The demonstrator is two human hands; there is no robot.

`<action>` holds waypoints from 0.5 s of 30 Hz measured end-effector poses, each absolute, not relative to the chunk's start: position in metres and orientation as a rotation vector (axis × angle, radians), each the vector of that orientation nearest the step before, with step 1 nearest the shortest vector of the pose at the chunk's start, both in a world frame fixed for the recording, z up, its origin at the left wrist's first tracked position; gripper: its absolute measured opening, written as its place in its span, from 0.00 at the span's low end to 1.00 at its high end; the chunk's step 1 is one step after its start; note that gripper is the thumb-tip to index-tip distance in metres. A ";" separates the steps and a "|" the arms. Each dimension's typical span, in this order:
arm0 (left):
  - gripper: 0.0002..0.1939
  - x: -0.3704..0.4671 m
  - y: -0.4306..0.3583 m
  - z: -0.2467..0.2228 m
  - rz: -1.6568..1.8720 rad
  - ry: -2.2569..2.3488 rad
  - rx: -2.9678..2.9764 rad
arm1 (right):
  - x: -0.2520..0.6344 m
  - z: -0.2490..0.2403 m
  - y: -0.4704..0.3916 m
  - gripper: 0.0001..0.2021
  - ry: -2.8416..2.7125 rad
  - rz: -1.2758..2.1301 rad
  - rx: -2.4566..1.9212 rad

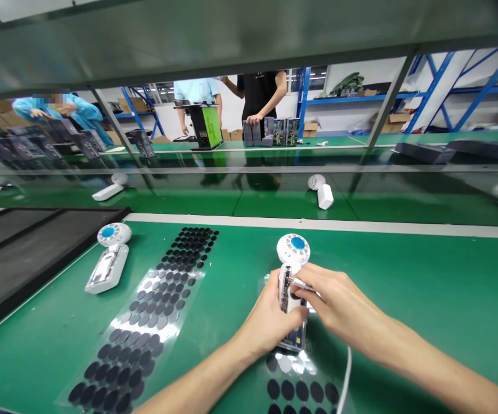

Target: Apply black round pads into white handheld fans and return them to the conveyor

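Before me, a white handheld device [293, 248] with a round head and a blue disc lies with its head pointing away. My left hand [270, 322] is wrapped round its handle, thumb across the front, where a clear casing shows parts inside. My right hand [329, 293] pinches a white cable plug [303, 283] at the side of the handle; whether the plug sits in a socket cannot be made out. A white cable [347, 374] trails below that hand. Under the device lies a clear sheet of black round stickers [302, 391].
A longer sheet of black round stickers [145, 313] lies to the left, beside a similar device [106, 267]. A black-edged tray [37, 276] borders the left. Beyond the pale rail, white devices [324, 195] rest on a green belt [266, 198]. Co-workers stand behind boxes [270, 132].
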State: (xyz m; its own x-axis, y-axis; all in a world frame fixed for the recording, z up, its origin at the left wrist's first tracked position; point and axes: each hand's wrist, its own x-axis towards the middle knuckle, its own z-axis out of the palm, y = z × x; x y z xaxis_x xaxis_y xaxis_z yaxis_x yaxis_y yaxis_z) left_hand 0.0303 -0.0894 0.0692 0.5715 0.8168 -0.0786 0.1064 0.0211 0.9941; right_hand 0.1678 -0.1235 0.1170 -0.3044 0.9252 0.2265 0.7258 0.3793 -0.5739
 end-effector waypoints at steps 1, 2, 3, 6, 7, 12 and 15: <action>0.23 0.031 -0.089 0.070 0.666 0.839 1.462 | 0.167 0.117 -0.123 0.12 -2.128 0.497 -1.420; 0.23 0.031 -0.089 0.070 0.668 0.842 1.453 | 0.167 0.116 -0.122 0.11 -2.135 0.490 -1.419; 0.23 0.031 -0.090 0.070 0.673 0.841 1.441 | 0.167 0.115 -0.122 0.11 -2.140 0.479 -1.415; 0.21 0.030 -0.089 0.069 0.693 0.824 1.402 | 0.167 0.107 -0.122 0.11 -2.132 0.443 -1.368; 0.20 0.029 -0.089 0.068 0.701 0.809 1.390 | 0.167 0.104 -0.123 0.11 -2.113 0.434 -1.347; 0.16 0.026 -0.087 0.065 0.714 0.753 1.403 | 0.168 0.095 -0.127 0.15 -2.037 0.450 -1.267; 0.17 0.025 -0.087 0.065 0.714 0.746 1.414 | 0.169 0.093 -0.128 0.16 -2.037 0.457 -1.235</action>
State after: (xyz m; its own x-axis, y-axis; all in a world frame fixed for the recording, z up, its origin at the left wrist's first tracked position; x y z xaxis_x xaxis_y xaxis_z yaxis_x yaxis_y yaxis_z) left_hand 0.0248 -0.0865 0.0647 0.5897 0.8070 -0.0309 0.0044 0.0350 0.9994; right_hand 0.1688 -0.1275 0.0932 -0.2999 0.8739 0.3826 0.6266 0.4828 -0.6118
